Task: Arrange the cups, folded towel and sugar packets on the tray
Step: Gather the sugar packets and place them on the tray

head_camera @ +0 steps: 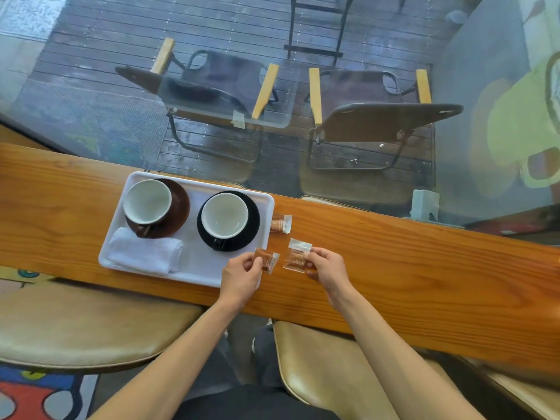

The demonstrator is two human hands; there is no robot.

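Observation:
A white tray [197, 275] lies on the wooden counter. On it stand a white cup on a brown saucer [148, 201] at the left and a white cup on a black saucer [225, 215] at the right. A folded white towel [145, 251] lies in the tray's front left corner. My left hand [241, 275] pinches a brown sugar packet [266, 260] over the tray's right front corner. My right hand [325, 266] holds another sugar packet [297, 257] just right of the tray. A third sugar packet [281, 223] lies on the counter beside the tray's right edge.
The narrow wooden counter [424, 268] runs along a window; outside are two folding chairs [363, 131]. Tan padded stools [75, 325] stand below the counter's near edge. A small grey-green block [424, 204] sits at the counter's far right.

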